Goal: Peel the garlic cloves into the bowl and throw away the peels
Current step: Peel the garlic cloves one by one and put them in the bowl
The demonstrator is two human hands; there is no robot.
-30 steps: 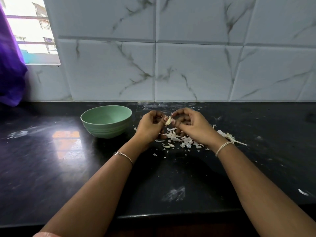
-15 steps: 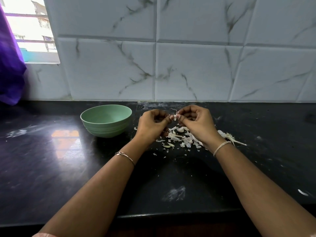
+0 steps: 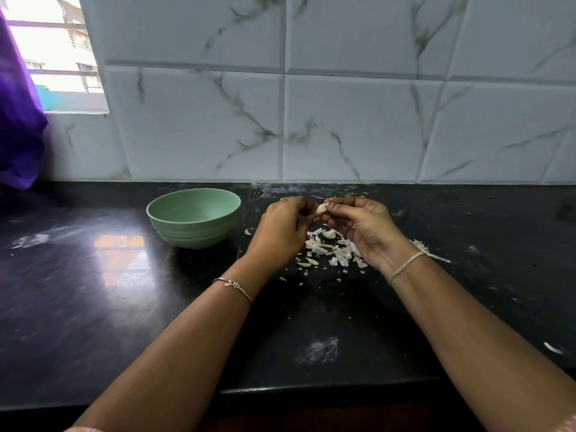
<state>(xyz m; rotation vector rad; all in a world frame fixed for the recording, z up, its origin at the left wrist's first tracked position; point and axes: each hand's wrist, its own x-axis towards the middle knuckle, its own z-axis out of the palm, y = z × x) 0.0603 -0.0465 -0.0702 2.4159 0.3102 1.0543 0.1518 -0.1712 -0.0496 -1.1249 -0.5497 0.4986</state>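
A pale garlic clove is held above the black counter, pinched between the fingertips of my left hand and my right hand. Both hands have curled fingers and meet at the clove. Under them lies a heap of white garlic peels with a few cloves mixed in. A green bowl stands upright to the left of my left hand; what it holds is hidden by its rim.
The black counter runs to a marble-tiled wall behind. More peel scraps lie by my right wrist and at the far right. A purple cloth hangs by the window at the left. The counter's front edge is near.
Both hands have risen slightly with the clove and turned it between the fingertips. The bowl and peel heap have not moved.
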